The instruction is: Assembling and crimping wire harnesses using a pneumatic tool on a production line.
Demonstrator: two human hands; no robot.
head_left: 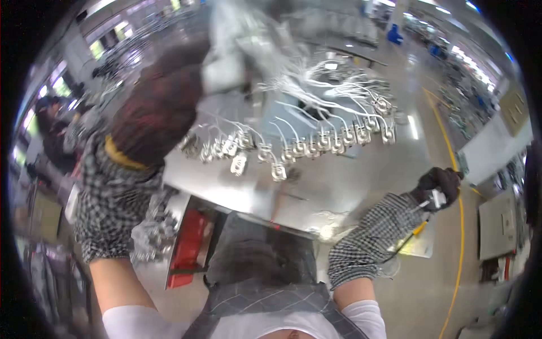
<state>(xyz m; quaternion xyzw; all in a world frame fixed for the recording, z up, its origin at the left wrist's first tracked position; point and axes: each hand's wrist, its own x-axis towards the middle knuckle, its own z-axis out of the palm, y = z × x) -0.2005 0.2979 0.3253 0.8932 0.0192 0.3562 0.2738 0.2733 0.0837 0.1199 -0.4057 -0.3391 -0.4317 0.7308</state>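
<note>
Factory floor, steel table point(339, 186) with wired connectors point(316, 144). Right hand point(439, 186) out wide, fingers curled on small white connector point(437, 198). Left hand point(155, 110) blurred; fingers unclear.

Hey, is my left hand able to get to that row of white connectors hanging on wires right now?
Probably yes. The left hand is raised beside the row of white connectors, and nothing visible lies between them.

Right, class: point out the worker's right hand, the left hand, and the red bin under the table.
right hand point(439, 187), head view, on the dark glove's knuckles around a small white connector point(436, 198).
left hand point(161, 110), head view, on the blurred glove's back.
red bin point(189, 240), head view, on its front wall.
</note>
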